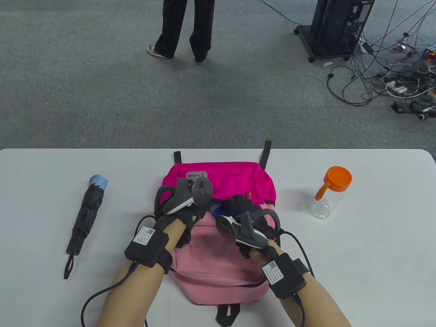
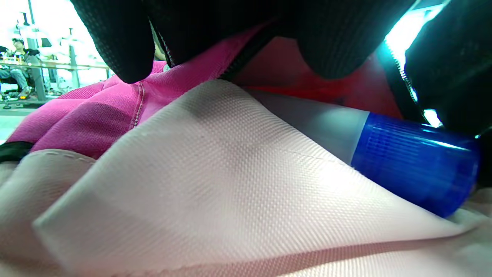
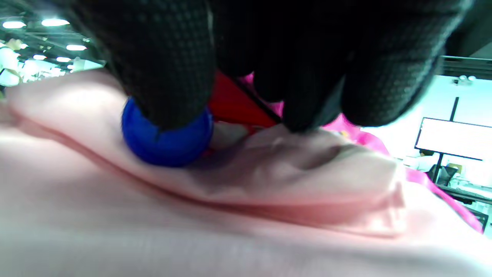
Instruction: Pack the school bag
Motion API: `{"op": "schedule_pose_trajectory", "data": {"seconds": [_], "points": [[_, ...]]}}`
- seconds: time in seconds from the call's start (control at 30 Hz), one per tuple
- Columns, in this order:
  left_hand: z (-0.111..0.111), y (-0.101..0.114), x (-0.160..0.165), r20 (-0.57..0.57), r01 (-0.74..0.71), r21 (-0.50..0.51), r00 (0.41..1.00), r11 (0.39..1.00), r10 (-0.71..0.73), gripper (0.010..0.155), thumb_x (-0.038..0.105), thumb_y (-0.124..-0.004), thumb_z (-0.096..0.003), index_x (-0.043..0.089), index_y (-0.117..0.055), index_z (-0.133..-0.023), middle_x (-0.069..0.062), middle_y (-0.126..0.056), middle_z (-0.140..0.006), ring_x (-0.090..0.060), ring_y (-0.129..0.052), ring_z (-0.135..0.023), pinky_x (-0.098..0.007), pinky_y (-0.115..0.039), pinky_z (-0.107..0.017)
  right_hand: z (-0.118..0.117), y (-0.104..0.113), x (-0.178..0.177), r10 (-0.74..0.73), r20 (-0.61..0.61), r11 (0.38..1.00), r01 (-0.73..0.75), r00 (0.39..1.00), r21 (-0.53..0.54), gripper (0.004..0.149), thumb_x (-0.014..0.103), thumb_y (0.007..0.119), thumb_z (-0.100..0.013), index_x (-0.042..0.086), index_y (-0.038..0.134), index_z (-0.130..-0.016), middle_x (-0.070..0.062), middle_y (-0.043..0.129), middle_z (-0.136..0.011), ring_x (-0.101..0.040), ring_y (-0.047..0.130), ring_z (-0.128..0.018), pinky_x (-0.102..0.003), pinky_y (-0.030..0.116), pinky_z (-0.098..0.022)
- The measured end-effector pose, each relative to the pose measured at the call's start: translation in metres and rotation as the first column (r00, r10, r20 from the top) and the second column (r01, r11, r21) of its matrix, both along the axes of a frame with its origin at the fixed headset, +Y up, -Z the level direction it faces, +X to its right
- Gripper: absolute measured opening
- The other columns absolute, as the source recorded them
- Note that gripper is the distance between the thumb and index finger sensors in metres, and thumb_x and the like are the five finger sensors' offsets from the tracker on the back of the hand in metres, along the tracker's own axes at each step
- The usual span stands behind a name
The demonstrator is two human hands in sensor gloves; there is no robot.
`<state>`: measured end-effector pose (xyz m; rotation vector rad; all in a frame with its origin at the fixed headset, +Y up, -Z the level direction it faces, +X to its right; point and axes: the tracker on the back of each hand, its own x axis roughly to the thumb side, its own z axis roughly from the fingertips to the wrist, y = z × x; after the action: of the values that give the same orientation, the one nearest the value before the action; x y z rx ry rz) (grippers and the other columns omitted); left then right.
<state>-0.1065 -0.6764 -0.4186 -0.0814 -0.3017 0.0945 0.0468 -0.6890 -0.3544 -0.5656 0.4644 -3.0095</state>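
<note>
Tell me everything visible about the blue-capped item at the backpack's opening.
The blue-capped tube is a cylinder with a pale, frosted grey body and a ribbed, glossy blue cap, plastic by its look. It lies on its side at the mouth of the pink backpack, body going into the red-lined interior, cap end outward. Light pink fabric folds over its lower side. The right hand grips the cap end from above; the left hand holds the bag's dark-pink edge by the zipper. What it contains cannot be told.
</note>
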Motion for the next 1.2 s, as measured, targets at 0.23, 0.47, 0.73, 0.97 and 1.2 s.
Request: {"op": "schedule_pose_trajectory", "data": {"seconds": [0.23,0.47,0.73,0.97,1.2], "points": [[0.001,0.0,0.0,0.002,0.009,-0.011,1.0,1.0,-0.009,0.056,0.043,-0.079,-0.0511,0.022,-0.076,-0.103,-0.013,-0.077,-0.11,-0.044,-0.075,-0.103,-0.062,-0.075,-0.071,-0.017,-0.003,0.012,-0.048,0.043,0.957,0.058,0.998,-0.284,0.108,0.056,0.089,-0.039,0.0,0.036,-0.114,-0.033,0.045,-0.117,-0.07,0.052,-0.1,-0.084,0.058,-0.063],[0.003,-0.003,0.0,0.023,0.045,0.008,0.999,0.999,-0.045,0.055,0.042,-0.082,-0.0498,0.024,-0.078,-0.101,-0.012,-0.075,-0.109,-0.043,-0.076,-0.103,-0.062,-0.076,-0.071,-0.036,-0.027,0.008,-0.014,0.107,0.954,0.045,0.994,-0.295,0.096,0.048,0.085,-0.046,-0.001,0.038,-0.113,-0.032,0.051,-0.115,-0.065,0.059,-0.101,-0.083,0.062,-0.063],[0.005,-0.006,0.003,0.032,0.06,0.008,0.998,0.998,-0.06,0.053,0.043,-0.082,-0.0496,0.026,-0.079,-0.1,-0.011,-0.077,-0.107,-0.042,-0.077,-0.101,-0.06,-0.077,-0.07,-0.056,-0.023,0.022,-0.123,0.298,0.958,0.192,0.947,-0.214,0.072,0.038,0.077,-0.052,0.0,0.054,-0.109,-0.029,0.071,-0.106,-0.053,0.079,-0.091,-0.073,0.072,-0.061],[0.011,-0.019,0.005,0.05,0.11,0.027,0.993,0.994,-0.111,0.053,0.043,-0.082,-0.0497,0.027,-0.078,-0.1,-0.009,-0.077,-0.106,-0.04,-0.08,-0.1,-0.059,-0.079,-0.069,-0.066,-0.027,0.022,-0.037,0.273,0.97,0.1,0.961,-0.223,0.059,0.029,0.078,-0.054,0.012,0.059,-0.107,-0.017,0.069,-0.111,-0.052,0.075,-0.096,-0.073,0.073,-0.064],[0.009,-0.022,-0.001,0.045,0.084,-0.016,0.996,0.996,-0.083,0.053,0.043,-0.082,-0.05,0.027,-0.078,-0.1,-0.008,-0.077,-0.106,-0.038,-0.079,-0.1,-0.059,-0.079,-0.069,-0.071,-0.022,0.074,-0.257,0.098,0.816,0.27,0.961,-0.511,0.073,0.045,0.076,-0.049,0.014,0.052,-0.11,-0.018,0.061,-0.115,-0.049,0.061,-0.103,-0.079,0.06,-0.065]]}}
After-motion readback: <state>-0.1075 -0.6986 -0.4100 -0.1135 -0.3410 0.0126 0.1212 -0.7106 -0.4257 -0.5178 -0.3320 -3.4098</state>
